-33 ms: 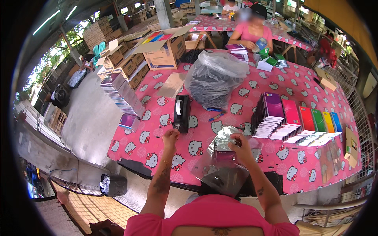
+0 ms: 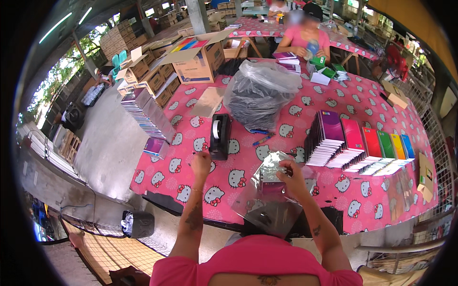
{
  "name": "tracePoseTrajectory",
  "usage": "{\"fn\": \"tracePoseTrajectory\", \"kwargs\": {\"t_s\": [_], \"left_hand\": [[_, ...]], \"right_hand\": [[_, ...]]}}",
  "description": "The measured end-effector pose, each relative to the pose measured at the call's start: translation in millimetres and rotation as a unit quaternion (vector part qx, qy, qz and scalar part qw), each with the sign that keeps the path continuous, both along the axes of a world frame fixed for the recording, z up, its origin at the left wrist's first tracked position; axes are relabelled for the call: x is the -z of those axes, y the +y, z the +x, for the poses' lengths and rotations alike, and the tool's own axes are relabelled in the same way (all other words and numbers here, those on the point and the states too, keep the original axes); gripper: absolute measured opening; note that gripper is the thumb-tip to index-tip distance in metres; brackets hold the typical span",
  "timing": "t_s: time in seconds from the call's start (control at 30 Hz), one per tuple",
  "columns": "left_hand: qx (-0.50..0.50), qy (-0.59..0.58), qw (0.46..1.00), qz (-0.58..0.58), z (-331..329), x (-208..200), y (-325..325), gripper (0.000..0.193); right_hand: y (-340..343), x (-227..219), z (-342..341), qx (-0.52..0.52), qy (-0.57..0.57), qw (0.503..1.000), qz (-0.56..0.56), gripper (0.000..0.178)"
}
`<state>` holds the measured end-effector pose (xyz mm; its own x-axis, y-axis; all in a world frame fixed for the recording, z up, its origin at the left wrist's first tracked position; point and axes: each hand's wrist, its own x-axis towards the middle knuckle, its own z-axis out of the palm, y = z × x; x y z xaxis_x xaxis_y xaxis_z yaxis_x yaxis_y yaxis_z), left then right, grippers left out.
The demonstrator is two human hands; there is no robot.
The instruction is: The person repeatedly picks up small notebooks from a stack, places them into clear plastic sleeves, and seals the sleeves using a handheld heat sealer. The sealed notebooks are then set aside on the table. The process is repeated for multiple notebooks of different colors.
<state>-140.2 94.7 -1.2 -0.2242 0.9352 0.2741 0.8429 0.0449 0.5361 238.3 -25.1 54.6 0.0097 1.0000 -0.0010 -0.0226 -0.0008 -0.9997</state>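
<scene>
On the pink patterned table in front of me lies a clear plastic bag [image 2: 260,209] with a purple notebook [image 2: 272,188] inside, partly hidden by glare. My right hand [image 2: 292,175] is closed, thumb and fingers pinching the bag near its upper right part. Just left of a black tape dispenser [image 2: 226,148] with a white roll, my left hand [image 2: 201,163] is held closed. Whatever its fingers pinch is too small to make out. Two pens [image 2: 263,140] lie beyond the bag, beside a big translucent sack [image 2: 260,95] of dark thin pieces.
Colour-sorted notebook stacks [image 2: 329,138] stand at the right; a tall notebook pile [image 2: 145,112] stands at the left edge. A cardboard box [image 2: 198,66] and flat brown cardboard [image 2: 208,102] are farther back. Across the table, a person in pink [image 2: 305,40] handles small notebooks.
My left hand has moved a little left, away from the front of the tape dispenser. My right hand stays at the plastic bag. The person opposite has shifted the item they hold slightly.
</scene>
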Motion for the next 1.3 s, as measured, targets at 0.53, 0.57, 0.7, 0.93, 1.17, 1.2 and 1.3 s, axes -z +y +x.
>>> {"fn": "tracePoseTrajectory", "kwargs": {"t_s": [0.53, 0.57, 0.7, 0.93, 1.17, 1.2, 1.3], "left_hand": [[0.583, -0.233, 0.617, -0.474, 182, -21, 77, 0.027], [0.538, -0.310, 0.610, -0.492, 177, -10, 73, 0.027], [0.408, -0.537, 0.666, -0.319, 143, -32, -6, 0.036], [0.371, -0.293, 0.881, -0.027, 136, -76, -121, 0.069], [0.042, -0.458, 0.868, 0.187, -70, -124, -86, 0.054], [-0.055, -0.433, 0.884, 0.165, -108, -129, -70, 0.052], [-0.243, -0.472, 0.831, 0.165, -212, -90, -6, 0.058]], "right_hand": [[7, -7, -2, -0.029, -0.017, 0.998, 0.056, 0.045], [9, -5, -1, -0.013, -0.009, 0.998, 0.057, 0.045], [2, 14, -3, 0.037, 0.014, 0.998, 0.045, 0.045], [-4, 10, -32, 0.090, 0.139, 0.981, 0.097, 0.041], [-30, 35, 7, 0.051, -0.489, 0.871, -0.007, 0.083], [-43, 43, 5, 0.036, -0.519, 0.854, -0.023, 0.090], [-62, 57, -6, -0.019, -0.571, 0.819, -0.048, 0.110]]}}
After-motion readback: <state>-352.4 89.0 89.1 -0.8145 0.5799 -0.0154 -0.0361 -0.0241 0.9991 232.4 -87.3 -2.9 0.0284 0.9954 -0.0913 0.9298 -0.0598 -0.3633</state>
